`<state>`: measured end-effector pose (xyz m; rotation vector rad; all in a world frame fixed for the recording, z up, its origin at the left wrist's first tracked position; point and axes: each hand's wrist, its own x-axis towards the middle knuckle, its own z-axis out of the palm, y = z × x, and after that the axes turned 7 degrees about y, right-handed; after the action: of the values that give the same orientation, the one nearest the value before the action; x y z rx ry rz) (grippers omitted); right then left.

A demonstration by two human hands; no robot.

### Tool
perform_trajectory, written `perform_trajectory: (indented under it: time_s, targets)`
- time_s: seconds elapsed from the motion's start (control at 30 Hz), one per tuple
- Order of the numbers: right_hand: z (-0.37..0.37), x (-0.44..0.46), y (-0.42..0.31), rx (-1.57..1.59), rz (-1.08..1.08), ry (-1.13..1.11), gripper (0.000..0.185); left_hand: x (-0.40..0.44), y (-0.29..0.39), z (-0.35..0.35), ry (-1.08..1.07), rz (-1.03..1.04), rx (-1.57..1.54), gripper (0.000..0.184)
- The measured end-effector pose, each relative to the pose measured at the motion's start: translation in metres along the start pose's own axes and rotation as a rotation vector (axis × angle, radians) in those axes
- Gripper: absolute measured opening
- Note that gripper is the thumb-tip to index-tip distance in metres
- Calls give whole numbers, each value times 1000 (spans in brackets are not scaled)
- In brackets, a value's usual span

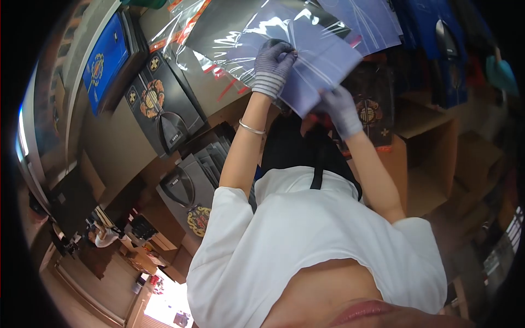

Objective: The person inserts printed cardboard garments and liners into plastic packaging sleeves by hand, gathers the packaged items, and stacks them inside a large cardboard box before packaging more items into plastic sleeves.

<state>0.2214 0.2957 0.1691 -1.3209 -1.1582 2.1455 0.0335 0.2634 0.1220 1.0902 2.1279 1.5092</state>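
A flat lilac sheet or folder (322,74) with a clear, shiny plastic surface lies across the work surface and hangs tilted at its near corner. My left hand (273,60), in a grey glove with a striped cuff, is closed on its near left part, thumb and fingers pinched together near a gathered crease. My right hand (342,112), also gloved, is at the sheet's near right edge. It is smeared by motion, so whether it grips the edge is unclear. More glossy plastic film (229,44) lies beyond my left hand.
A black printed bag (158,104) and a blue one (101,68) lie at the left. Grey printed bags (191,191) stand near my left elbow. Another dark printed bag (377,93) is at the right, beside an open cardboard box (424,158). A person (104,235) is in the background.
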Motion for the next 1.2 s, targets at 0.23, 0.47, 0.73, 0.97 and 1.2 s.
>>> perform_trajectory:
  time_s: [0.23,0.47,0.73,0.97,1.2]
  targets:
    - [52,192,62,-1106,-367,-556,35,-19,-47,-26,-68,-288,-216,18]
    - [-30,119,77,-1387,-282,-534,19,-63,-91,-77,189,-363,-353,20]
    - [36,69,101,-1319,-899,-583,23,-184,-104,-45,142,-1219,-736,47]
    - [68,64,120,-1635,-1019,-738,27,-180,-94,-46,294,-1336,-983,32]
    - [68,54,116,-1564,-934,-750,24,-179,-93,-52,400,-1335,-924,20]
